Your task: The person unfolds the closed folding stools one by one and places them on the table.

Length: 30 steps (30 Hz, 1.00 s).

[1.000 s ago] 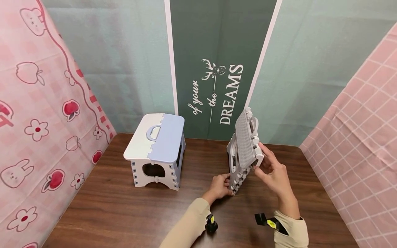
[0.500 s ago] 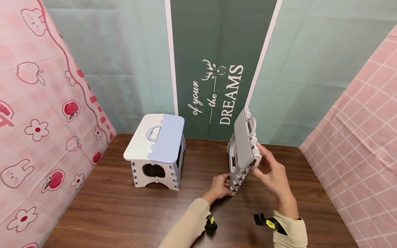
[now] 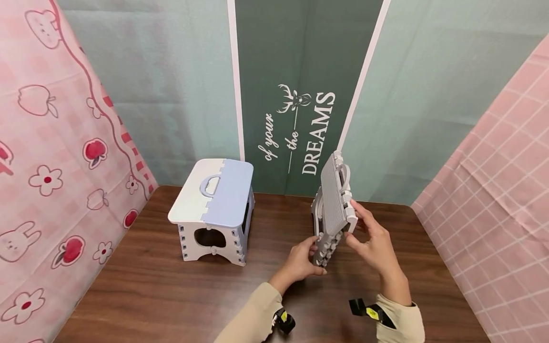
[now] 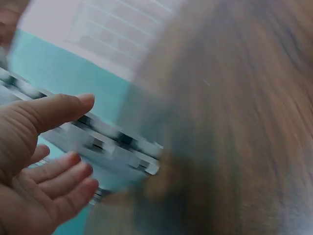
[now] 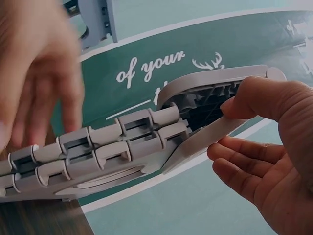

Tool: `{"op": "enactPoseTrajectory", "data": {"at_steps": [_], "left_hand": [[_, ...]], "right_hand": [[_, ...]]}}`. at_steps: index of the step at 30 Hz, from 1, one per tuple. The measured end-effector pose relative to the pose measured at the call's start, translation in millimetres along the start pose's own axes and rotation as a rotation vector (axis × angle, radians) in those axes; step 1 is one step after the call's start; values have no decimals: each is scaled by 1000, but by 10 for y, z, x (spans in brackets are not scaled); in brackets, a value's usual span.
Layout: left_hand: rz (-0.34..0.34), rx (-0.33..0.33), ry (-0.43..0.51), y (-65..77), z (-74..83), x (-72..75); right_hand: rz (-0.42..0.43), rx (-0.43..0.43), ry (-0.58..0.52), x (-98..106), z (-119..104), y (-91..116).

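A grey folding stool (image 3: 333, 193) stands half folded on its edge at the right of the table, its seat halves tilted together with the carry handle at the top. My right hand (image 3: 377, 243) pinches the near end of the seat, thumb on the inner side and fingers beneath in the right wrist view (image 5: 264, 147). My left hand (image 3: 300, 261) is at the stool's lower near corner, beside the hinged legs. In the left wrist view, the thumb and fingers of that hand (image 4: 44, 147) are spread on either side of the blurred hinge edge.
A white and blue folding stool (image 3: 229, 195) stands unfolded on the wooden table (image 3: 141, 276) to the left. Behind hangs a green cloth (image 3: 296, 52) with lettering; pink cloths (image 3: 55, 143) flank both sides.
The grey stool's seat has tipped slightly left and folded narrower, with my right hand following it. My left hand has shifted at the lower corner, its fingers now a little higher.
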<state>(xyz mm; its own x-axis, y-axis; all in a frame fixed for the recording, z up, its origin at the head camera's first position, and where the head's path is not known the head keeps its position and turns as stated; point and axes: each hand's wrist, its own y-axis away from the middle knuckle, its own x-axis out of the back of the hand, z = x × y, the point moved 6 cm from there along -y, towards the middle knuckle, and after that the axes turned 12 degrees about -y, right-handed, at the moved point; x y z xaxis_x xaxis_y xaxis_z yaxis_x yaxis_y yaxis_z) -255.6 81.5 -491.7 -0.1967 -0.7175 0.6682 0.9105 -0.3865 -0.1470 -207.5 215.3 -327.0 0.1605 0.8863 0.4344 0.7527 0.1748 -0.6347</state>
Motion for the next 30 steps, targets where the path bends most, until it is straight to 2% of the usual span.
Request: {"op": "enactPoseTrajectory", "data": {"at_steps": [5,8,11,17,22,25,30], "left_hand": [[42,-41,-92,55,151,258],[54,-47,-105,50,181,335],[63,-66,-79,27,210,357],[98,-167,-18,-57,182,200],[162,-253,2,-132,52,68],[167,-279,-8,-163,-10,40],[128,-280,14,-190,-41,28]], "right_hand": [[6,1,-5,14,-7,-1],[-6,7,-17,-1,-9,-14],[-15,5,-24,-23,-8,-26],[-21,7,-21,-50,-9,-22],[-24,2,-38,-70,-2,-16],[-31,-5,-48,-91,2,-23],[-29,0,-41,-98,-7,-31]]}}
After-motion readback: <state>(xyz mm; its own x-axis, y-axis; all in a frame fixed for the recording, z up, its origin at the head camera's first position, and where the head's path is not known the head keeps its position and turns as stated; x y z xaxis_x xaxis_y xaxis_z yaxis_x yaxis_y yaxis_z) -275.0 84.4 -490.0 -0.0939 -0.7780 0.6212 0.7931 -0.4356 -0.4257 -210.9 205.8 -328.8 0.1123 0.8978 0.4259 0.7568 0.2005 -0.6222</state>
